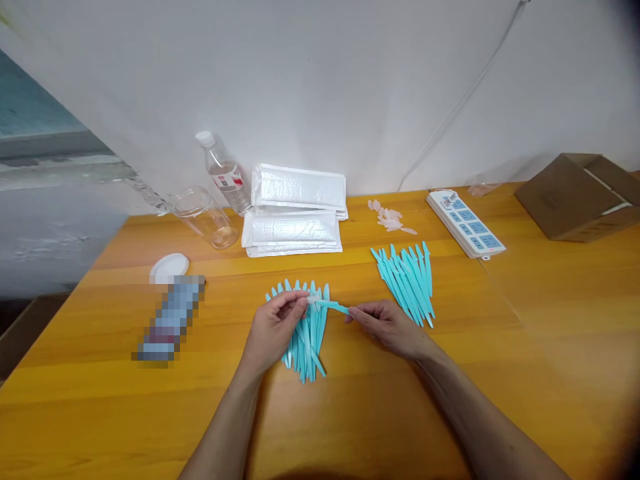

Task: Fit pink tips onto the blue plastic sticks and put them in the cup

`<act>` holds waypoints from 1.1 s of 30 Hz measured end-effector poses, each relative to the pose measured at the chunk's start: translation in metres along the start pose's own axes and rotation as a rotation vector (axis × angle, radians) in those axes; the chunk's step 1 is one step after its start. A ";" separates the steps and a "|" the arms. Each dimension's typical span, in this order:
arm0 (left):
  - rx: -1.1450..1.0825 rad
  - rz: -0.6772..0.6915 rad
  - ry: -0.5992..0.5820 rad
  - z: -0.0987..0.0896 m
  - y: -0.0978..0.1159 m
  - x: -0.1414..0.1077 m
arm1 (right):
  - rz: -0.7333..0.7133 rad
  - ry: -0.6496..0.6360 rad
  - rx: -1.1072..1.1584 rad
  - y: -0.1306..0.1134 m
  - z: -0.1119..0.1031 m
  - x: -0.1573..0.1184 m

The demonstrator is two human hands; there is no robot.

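Observation:
A turquoise eyebrow razor [334,305] is held level between my two hands. My right hand [383,323] is closed on its handle end. At its other end, my left hand [280,323] pinches a small clear blade cap [313,299]; whether the cap sits fully over the blade is too small to tell. Beneath and beside my left hand lies a pile of turquoise razors [306,347], partly hidden by the fingers. A second group of razors [407,283] lies fanned out just beyond my right hand. Several loose clear caps [390,219] are scattered near the wall.
White padded mailers [295,230] are stacked by the wall, beside a plastic bottle [227,177] and a clear jar [205,217]. A white lid [170,268] and a blurred-out flat object [170,320] lie left. To the right are a power strip [467,223] and a cardboard box [565,200].

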State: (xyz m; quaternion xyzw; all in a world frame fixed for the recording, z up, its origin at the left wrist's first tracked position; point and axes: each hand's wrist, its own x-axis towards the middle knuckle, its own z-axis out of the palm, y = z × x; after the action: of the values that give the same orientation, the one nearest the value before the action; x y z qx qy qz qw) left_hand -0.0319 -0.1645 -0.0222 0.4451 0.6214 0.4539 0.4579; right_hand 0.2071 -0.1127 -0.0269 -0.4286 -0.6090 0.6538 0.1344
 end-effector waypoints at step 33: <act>0.931 0.196 0.184 0.002 -0.031 -0.044 | -0.105 0.504 -0.932 -0.004 0.037 -0.020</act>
State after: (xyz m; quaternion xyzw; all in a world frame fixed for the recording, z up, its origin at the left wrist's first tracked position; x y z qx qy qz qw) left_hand -0.0260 -0.2123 -0.0450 0.6172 0.7516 0.2062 0.1082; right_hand 0.1909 -0.1509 -0.0190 -0.5555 -0.8043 0.1833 0.1043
